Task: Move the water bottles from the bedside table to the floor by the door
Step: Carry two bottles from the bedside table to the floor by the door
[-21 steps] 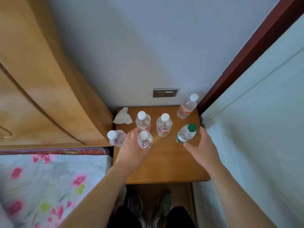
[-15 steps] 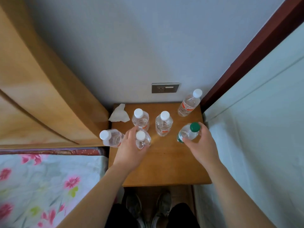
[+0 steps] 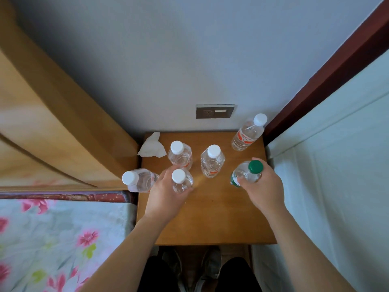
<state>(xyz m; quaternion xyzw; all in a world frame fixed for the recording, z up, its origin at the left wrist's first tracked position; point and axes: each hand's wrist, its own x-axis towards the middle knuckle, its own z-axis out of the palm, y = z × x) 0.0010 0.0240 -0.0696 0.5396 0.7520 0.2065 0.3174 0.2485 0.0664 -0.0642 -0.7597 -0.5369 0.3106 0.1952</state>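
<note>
Left hand (image 3: 166, 192) wraps a white-capped bottle (image 3: 181, 182) at the bedside table's (image 3: 210, 220) nine o'clock; right hand (image 3: 262, 186) closes round the green-capped bottle (image 3: 247, 173) at three. Lift both straight up, clear of the four bottles standing around and beyond, toward twelve.

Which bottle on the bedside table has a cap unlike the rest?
The green-capped bottle, gripped by the right hand; the other five have white caps.
</note>
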